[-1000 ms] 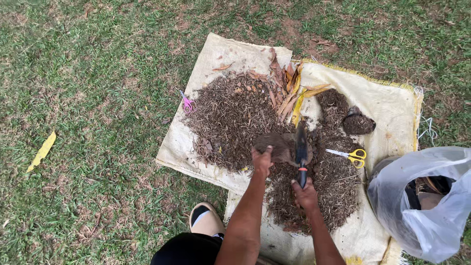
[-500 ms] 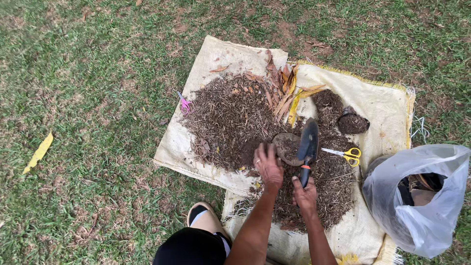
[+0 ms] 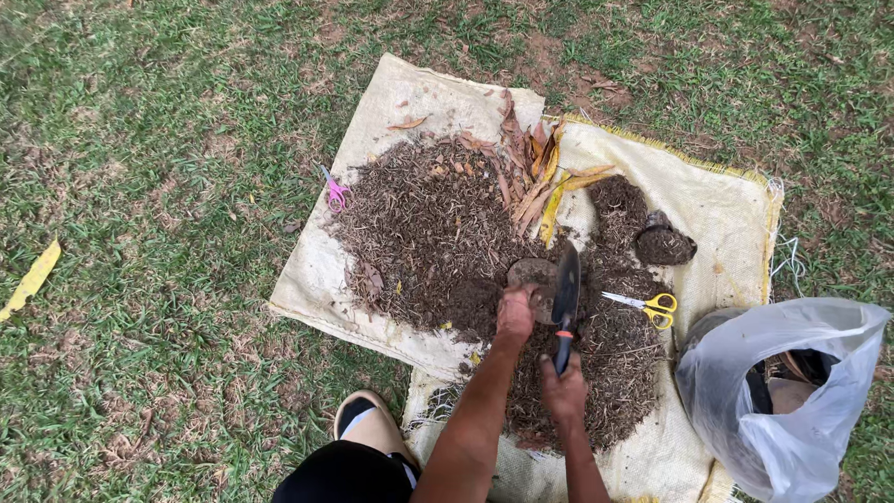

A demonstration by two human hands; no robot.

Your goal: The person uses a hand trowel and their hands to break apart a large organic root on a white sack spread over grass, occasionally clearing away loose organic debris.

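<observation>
Clamped on a trowel (image 3: 565, 296), right hand (image 3: 562, 387) works beside a small pot (image 3: 532, 276) gripped by left hand (image 3: 514, 312); much mulch (image 3: 424, 224) remains on the sacks (image 3: 391, 102), far pot (image 3: 665, 245) already full.

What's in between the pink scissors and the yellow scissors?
In the head view, between the pink scissors and yellow scissors lie the brown mulch heap, the left hand and the trowel.
</observation>
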